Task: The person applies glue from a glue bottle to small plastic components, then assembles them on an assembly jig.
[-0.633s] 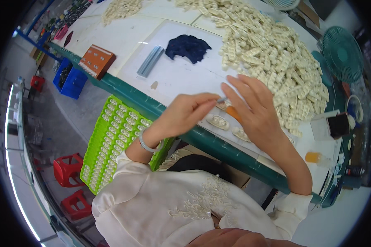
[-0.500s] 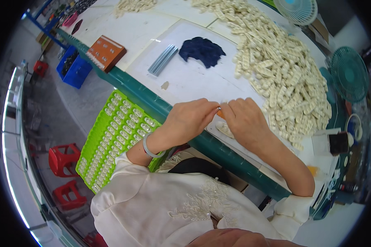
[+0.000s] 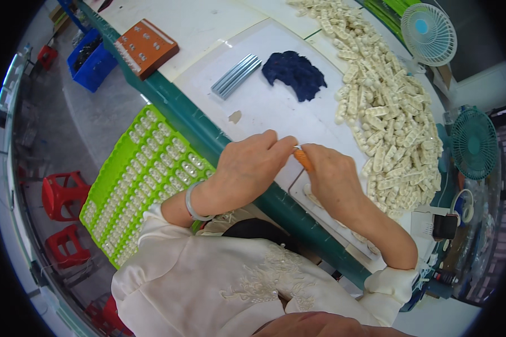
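Pinching a small orange tool (image 3: 304, 159) between both hands, left hand (image 3: 247, 168) and right hand (image 3: 331, 180) meet fingertip to fingertip over the white table (image 3: 264, 106) edge (cream parts pile (image 3: 388, 123) just right).

No packages, labels, signs or screens clearly visible

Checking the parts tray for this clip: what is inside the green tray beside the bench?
The green tray holds rows of small pale parts in its compartments. Its near right corner is covered by the left hand and sleeve, so those compartments cannot be judged.
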Available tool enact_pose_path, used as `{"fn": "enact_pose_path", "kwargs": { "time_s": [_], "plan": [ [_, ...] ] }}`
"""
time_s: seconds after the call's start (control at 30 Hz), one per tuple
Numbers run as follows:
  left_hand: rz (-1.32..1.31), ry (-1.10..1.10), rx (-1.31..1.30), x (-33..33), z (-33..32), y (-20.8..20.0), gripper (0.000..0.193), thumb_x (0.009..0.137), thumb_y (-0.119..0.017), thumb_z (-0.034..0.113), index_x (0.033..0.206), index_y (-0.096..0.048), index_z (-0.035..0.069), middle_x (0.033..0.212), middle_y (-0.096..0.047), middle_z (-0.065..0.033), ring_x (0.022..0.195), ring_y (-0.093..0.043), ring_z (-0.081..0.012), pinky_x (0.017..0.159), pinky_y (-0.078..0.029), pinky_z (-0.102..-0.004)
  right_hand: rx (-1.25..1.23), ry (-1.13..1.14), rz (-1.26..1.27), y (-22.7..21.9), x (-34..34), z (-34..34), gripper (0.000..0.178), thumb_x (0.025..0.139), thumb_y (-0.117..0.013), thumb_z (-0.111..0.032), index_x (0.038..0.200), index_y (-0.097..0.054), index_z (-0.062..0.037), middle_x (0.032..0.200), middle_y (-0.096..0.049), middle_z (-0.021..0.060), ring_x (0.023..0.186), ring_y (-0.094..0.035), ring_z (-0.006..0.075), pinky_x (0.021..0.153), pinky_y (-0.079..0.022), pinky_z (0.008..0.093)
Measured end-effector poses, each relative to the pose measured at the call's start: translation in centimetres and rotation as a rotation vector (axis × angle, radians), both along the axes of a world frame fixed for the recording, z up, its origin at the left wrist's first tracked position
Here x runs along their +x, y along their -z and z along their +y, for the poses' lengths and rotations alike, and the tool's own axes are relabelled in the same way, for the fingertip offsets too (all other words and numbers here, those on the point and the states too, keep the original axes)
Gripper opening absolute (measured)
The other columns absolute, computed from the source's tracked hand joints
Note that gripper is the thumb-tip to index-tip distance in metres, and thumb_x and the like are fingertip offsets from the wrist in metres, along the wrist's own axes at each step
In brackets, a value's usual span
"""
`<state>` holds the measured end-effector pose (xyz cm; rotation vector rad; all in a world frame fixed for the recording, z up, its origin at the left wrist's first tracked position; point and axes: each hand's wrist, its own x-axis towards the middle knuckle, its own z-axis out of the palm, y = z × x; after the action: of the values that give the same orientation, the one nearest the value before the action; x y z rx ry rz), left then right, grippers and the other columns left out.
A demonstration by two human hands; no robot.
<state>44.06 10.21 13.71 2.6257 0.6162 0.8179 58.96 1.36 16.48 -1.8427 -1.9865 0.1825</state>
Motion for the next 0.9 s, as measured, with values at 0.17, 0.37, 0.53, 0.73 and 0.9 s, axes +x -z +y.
{"fn": "enact_pose_path", "kwargs": {
  "time_s": [0.17, 0.37, 0.53, 0.73, 0.9],
  "plan": [
    [-0.050, -0.505, -0.045, -1.3, 6.6, 2.1, 0.015, 0.088, -0.055, 0.015, 0.095, -0.062, 0.003, 0.076, -0.062, -0.0107, 0.067, -0.061, -0.0260, 0.060, -0.048, -0.0344, -0.011, -0.130, 0.097, -0.6, -3.5, -2.7, 0.008, 0.079, -0.058, -0.009, 0.084, -0.054, -0.0047, 0.069, -0.054, 0.0093, 0.066, -0.056, 0.0287, 0.060, -0.042, 0.0386],
    [-0.255, -0.055, -0.736, -1.6, 4.5, 0.1, 0.022, 0.094, -0.049, 0.013, 0.104, -0.064, 0.001, 0.067, -0.048, 0.0027, 0.063, -0.043, -0.0049, 0.056, -0.036, -0.0204, 0.309, -0.282, -0.302, 2.0, 4.7, 4.7, 0.011, 0.069, -0.060, -0.008, 0.079, -0.056, -0.0048, 0.084, -0.050, 0.0067, 0.079, -0.050, 0.0226, 0.066, -0.040, 0.0341],
    [-0.249, 0.259, -1.154, -1.1, 3.6, 0.5, 0.026, 0.095, -0.045, 0.012, 0.112, -0.061, 0.001, 0.070, -0.046, 0.0036, 0.059, -0.037, -0.0024, 0.051, -0.030, -0.0170, 0.369, -0.399, -0.395, 3.8, 8.8, 8.7, 0.008, 0.072, -0.055, -0.005, 0.078, -0.055, -0.0009, 0.080, -0.049, 0.0087, 0.076, -0.053, 0.0222, 0.065, -0.045, 0.0329],
    [-0.198, 0.276, -1.310, -1.0, 3.0, 1.7, 0.037, 0.095, -0.043, 0.013, 0.130, -0.044, 0.002, 0.077, -0.054, 0.0000, 0.059, -0.038, -0.0039, 0.050, -0.032, -0.0180, 0.111, -0.210, -0.333, 5.2, 9.5, 5.9, 0.023, 0.080, -0.054, -0.004, 0.102, -0.058, 0.0002, 0.110, -0.056, 0.0151, 0.099, -0.056, 0.0282, 0.080, -0.048, 0.0345],
    [-0.170, 0.439, -1.381, 0.1, 1.5, 1.5, 0.052, 0.095, -0.042, 0.009, 0.141, -0.020, 0.004, 0.080, -0.057, -0.0061, 0.059, -0.044, -0.0060, 0.052, -0.038, -0.0183, 0.005, 0.013, 0.279, 0.9, 6.2, -0.2, 0.034, 0.081, -0.061, -0.010, 0.115, -0.056, -0.0045, 0.106, -0.059, 0.0135, 0.091, -0.060, 0.0277, 0.078, -0.049, 0.0337]
  ]
}}
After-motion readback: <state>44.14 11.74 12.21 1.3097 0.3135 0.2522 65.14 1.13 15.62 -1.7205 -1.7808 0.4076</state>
